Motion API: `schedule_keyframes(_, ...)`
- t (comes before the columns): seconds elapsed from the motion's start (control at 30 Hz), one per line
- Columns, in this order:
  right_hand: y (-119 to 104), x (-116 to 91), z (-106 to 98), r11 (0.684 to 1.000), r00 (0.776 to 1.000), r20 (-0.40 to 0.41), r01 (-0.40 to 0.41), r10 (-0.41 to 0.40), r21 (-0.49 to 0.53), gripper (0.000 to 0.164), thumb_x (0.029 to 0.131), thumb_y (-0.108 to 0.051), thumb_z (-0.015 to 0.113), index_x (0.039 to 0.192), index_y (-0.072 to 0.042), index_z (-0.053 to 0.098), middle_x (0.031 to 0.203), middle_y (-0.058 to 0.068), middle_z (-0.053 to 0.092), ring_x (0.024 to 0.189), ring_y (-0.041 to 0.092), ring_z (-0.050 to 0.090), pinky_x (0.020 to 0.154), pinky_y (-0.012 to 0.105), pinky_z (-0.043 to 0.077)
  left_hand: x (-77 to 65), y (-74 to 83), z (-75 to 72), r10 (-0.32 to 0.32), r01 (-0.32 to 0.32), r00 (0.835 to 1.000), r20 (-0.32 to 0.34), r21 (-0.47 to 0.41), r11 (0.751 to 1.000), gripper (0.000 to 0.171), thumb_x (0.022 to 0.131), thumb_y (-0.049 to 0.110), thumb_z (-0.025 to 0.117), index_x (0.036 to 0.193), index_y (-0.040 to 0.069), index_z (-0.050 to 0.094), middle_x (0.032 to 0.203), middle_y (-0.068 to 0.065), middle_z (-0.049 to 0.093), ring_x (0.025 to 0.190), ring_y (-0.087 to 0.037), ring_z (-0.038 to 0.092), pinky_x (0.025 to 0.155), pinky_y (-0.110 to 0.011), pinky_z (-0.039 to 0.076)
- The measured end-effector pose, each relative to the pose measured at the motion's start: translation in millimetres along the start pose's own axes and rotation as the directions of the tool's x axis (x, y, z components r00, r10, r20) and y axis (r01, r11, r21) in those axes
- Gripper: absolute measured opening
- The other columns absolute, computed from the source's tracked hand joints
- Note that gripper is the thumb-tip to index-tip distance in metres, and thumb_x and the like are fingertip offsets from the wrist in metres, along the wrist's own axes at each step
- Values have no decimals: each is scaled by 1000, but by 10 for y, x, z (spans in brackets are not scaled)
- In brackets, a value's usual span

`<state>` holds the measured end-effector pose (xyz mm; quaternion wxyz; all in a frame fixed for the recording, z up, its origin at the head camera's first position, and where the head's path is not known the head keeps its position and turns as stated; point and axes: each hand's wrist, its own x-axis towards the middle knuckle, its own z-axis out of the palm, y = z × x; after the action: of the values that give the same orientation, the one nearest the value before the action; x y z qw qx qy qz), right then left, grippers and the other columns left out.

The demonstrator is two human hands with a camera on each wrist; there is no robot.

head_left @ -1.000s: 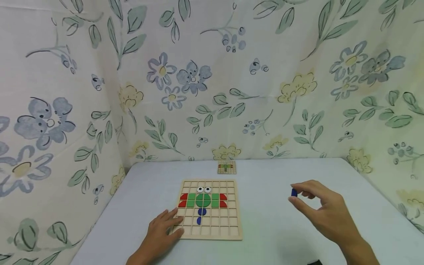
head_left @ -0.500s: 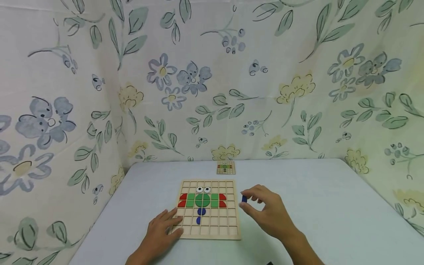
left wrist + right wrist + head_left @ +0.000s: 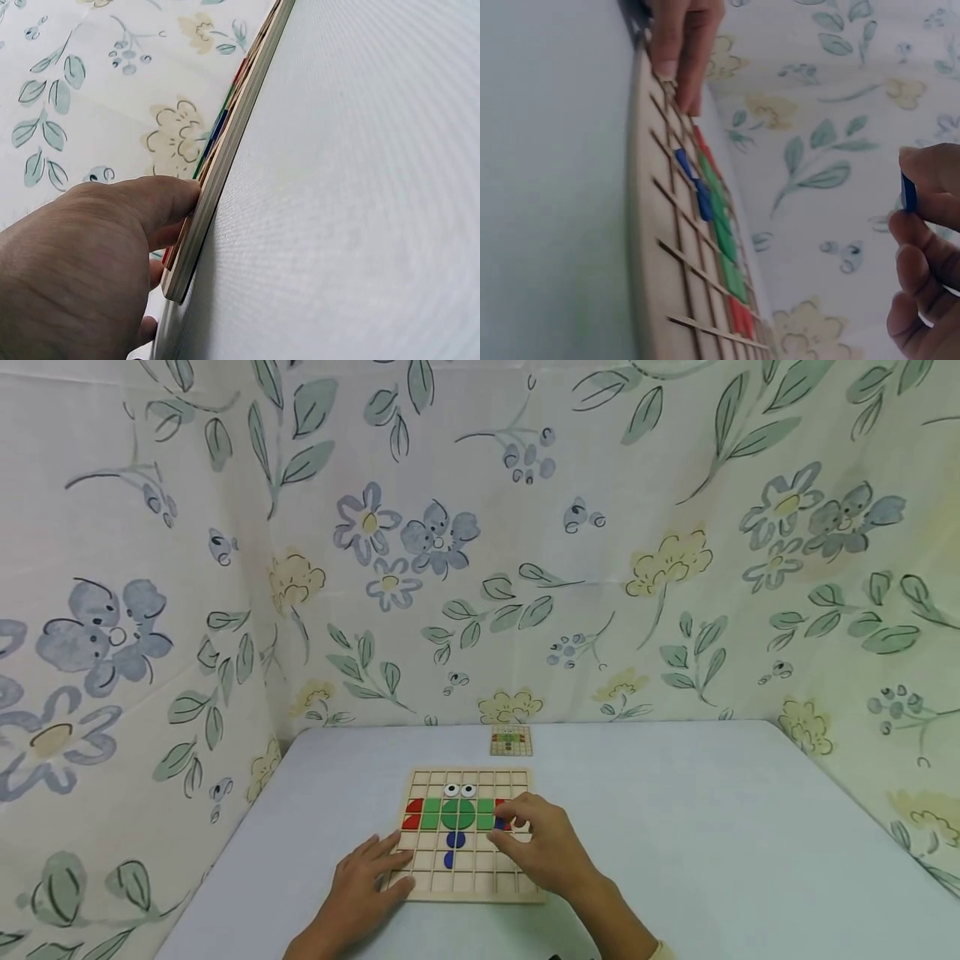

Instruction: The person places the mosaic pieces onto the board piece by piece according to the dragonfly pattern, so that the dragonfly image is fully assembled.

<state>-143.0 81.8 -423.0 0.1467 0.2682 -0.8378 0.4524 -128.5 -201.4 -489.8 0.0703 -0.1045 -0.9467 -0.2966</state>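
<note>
My right hand (image 3: 543, 843) pinches a small blue tile (image 3: 908, 193) between thumb and forefinger, over the right part of a wooden grid board (image 3: 480, 897). The board carries two round eye tiles (image 3: 460, 791), a green circle (image 3: 458, 814) with green squares beside it, and red tiles (image 3: 412, 814) at the ends. Below the circle sit blue tiles: a round pair (image 3: 456, 839) and a single half-round tile (image 3: 448, 860). My left hand (image 3: 365, 875) rests on the board's lower left edge, thumb on its rim in the left wrist view. The right hand hides some red tiles.
A small picture card (image 3: 512, 740) showing a similar coloured pattern lies behind the board. The white table (image 3: 675, 827) extends to both sides, and a flowered cloth (image 3: 480, 543) hangs at its back and sides.
The right hand has moved left with the blue tile, from the table's right side to over the board. The left hand stays on the board's edge.
</note>
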Motion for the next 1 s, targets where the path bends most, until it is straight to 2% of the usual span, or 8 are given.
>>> schedule_keyframes(0.17, 82, 35, 215, 1000, 998, 53, -15, 14, 17, 20, 86, -17, 75, 104, -10, 71, 95, -6, 64, 88, 15, 60, 76, 36, 53, -4, 4, -13, -5, 5, 1000, 4, 4, 1000, 39, 84, 39, 73, 117, 19, 72, 140, -4, 52, 133, -39, 35, 101, -66, 22)
schedule_keyframes(0.27, 118, 54, 330, 999, 996, 87, -37, 36, 9, 20, 86, -16, 75, 104, -8, 72, 95, -5, 65, 87, 14, 59, 74, 32, 52, -6, 2, -15, -4, 4, 1000, 2, 0, 1000, 39, 84, 38, 73, 117, 19, 72, 139, -4, 52, 133, -39, 36, 101, -65, 22)
schedule_keyframes(0.53, 196, 104, 556, 992, 975, 186, -124, 125, -14, 16, 85, -18, 76, 97, -8, 74, 88, -8, 64, 81, 11, 57, 70, 26, 50, 7, -27, -5, 12, -12, 1000, -3, -18, 1000, 38, 84, 38, 74, 116, 17, 73, 138, -5, 53, 132, -40, 37, 101, -65, 21)
schedule_keyframes(0.77, 267, 122, 707, 985, 963, 224, -128, 151, -113, 9, 82, -16, 77, 89, -11, 75, 79, -13, 57, 73, 5, 51, 64, 23, 46, 13, -26, 0, 18, -18, 1000, -1, -2, 1000, 38, 84, 38, 74, 116, 18, 72, 138, -5, 53, 132, -40, 37, 101, -66, 22)
schedule_keyframes(1.0, 261, 127, 769, 960, 940, 254, -173, 228, -221, 15, 81, -19, 76, 93, -10, 76, 78, -12, 53, 70, 6, 47, 62, 23, 43, 9, -18, -4, 21, -21, 1000, -1, 2, 1000, 38, 84, 37, 74, 116, 17, 72, 138, -6, 54, 132, -40, 37, 101, -66, 22)
